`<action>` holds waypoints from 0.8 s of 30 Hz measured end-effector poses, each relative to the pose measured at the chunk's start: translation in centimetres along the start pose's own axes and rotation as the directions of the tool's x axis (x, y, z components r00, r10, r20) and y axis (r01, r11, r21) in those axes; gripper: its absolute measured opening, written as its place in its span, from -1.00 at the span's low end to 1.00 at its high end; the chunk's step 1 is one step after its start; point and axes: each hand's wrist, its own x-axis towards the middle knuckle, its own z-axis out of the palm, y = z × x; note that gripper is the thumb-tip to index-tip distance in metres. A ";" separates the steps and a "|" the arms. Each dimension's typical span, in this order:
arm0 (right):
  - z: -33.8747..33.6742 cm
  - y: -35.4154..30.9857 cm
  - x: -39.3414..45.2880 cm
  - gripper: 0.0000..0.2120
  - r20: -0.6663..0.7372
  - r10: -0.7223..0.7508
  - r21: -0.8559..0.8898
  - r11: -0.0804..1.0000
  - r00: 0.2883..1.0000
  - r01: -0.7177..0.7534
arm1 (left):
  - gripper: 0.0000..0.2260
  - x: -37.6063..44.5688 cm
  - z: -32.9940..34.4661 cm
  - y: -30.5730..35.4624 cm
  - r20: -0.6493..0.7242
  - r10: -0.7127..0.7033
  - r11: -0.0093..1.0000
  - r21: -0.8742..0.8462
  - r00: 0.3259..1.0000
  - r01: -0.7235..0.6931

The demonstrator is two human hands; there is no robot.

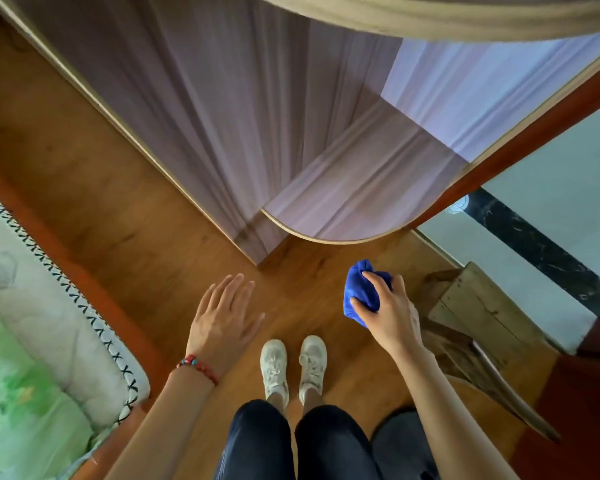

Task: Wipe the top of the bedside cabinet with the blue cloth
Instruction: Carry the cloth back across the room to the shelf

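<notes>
My right hand [390, 315] is closed around a bunched blue cloth [361, 292], held in the air above the wooden floor. Ahead of it, a little higher in the view, lies a pale purple-grey wood-grain top with a rounded, light-trimmed edge [361, 192], which looks like the bedside cabinet top. The cloth is apart from that top, short of its front edge. My left hand [224, 318] hovers palm down with fingers spread and holds nothing; a red bead bracelet circles its wrist.
A tall purple-grey panel [194, 98] rises left of the rounded top. A mattress with a stitched edge [49, 306] lies at the left. A worn wooden stool [475, 306] stands at the right beside pale tiles. My white shoes [293, 365] stand on the wooden floor.
</notes>
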 end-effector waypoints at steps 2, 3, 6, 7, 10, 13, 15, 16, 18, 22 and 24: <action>1.6 0.2 2.1 -0.53 -0.011 0.016 0.075 0.997 1.000 -0.015 | -0.40 0.9 0.9 -0.2 -0.012 -0.001 1.000 -0.011 1.000 0.001; 2.3 0.3 3.2 -0.53 -0.020 0.025 0.117 0.993 0.999 -0.022 | -0.41 1.4 1.2 -0.3 -0.025 -0.007 1.000 -0.020 1.000 0.007; 4.2 0.3 7.0 -0.53 -0.047 0.047 0.206 0.978 0.998 -0.036 | -0.41 2.4 2.2 -0.3 -0.052 -0.019 0.998 -0.053 0.998 0.016; 4.6 0.2 8.4 -0.54 -0.055 0.058 0.229 0.972 0.997 -0.044 | -0.42 2.6 2.5 -0.3 -0.050 -0.016 0.998 -0.062 0.999 0.013; 5.9 -0.1 12.7 -0.55 -0.092 0.037 0.271 0.963 0.995 -0.011 | -0.45 3.3 3.3 -0.5 -0.064 0.004 0.998 -0.062 0.998 -0.008; 6.8 -0.5 16.8 -0.56 -0.104 0.037 0.334 0.943 0.994 0.000 | -0.45 4.0 3.6 -1.2 -0.073 -0.010 0.999 -0.044 0.997 0.007; 7.3 -0.6 19.1 -0.56 -0.094 0.062 0.391 0.920 0.994 -0.020 | -0.44 4.3 3.9 -1.8 -0.080 -0.019 0.998 -0.063 0.997 0.014; 7.6 -0.6 20.1 -0.56 -0.093 0.064 0.407 0.913 0.994 -0.021 | -0.42 4.4 4.1 -2.2 -0.092 -0.022 0.997 -0.080 0.995 0.014; 8.3 -0.2 21.6 -0.56 -0.063 0.056 0.377 0.926 0.996 -0.028 | -0.43 4.7 4.2 -2.8 -0.120 -0.014 0.994 -0.112 0.993 0.001; 9.1 1.2 22.4 -0.55 0.015 0.051 0.255 0.965 0.999 -0.054 | -0.55 5.2 4.7 -3.9 -0.197 0.010 0.994 -0.106 0.980 -0.032; 9.1 1.5 22.3 -0.53 0.020 0.035 0.210 0.977 0.999 -0.038 | -0.54 5.3 4.8 -4.2 -0.193 0.013 0.993 -0.113 0.981 -0.036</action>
